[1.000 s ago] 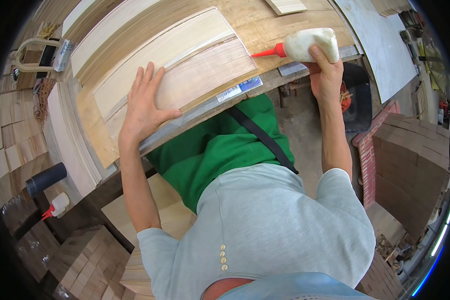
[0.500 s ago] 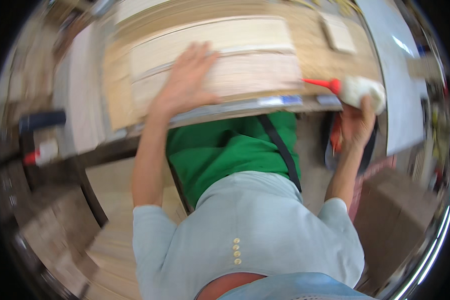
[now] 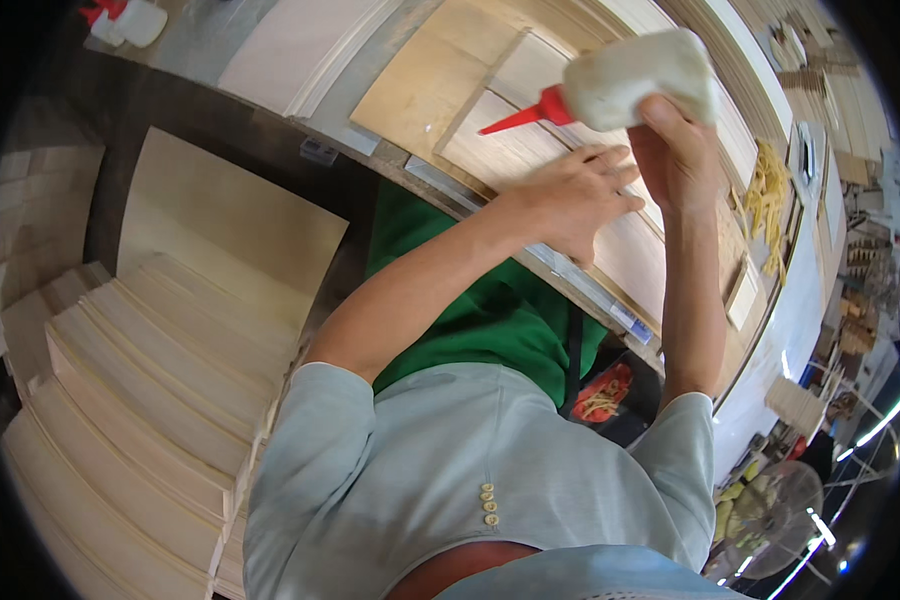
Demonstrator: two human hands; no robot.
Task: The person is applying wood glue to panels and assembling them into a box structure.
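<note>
My right hand (image 3: 678, 158) is closed round a white squeeze glue bottle (image 3: 630, 82), held above the bench. The bottle lies nearly on its side, its red pointed nozzle (image 3: 526, 112) aimed left and slightly down, over the far-left part of a pale wooden panel (image 3: 625, 255). Whether any glue comes out cannot be seen. On that panel rests my left hand (image 3: 582, 200), fingers spread, just to the left of my right wrist. A dark lengthwise groove or seam runs along the panel, partly hidden by my hands and the bottle.
Beneath the panel is a larger tan board (image 3: 415, 85). Yellowish strips (image 3: 767, 195) and a small wooden block (image 3: 743, 292) lie to the right. More white bottles with red tips (image 3: 138, 22) stand far left. Stacked wooden panels (image 3: 150, 370) fill the lower left. A fan (image 3: 770, 505) is at lower right.
The glue bottle has been raised and carried left over the panel, its nozzle still pointing left. My left hand stays on the panel. The whole view has turned.
</note>
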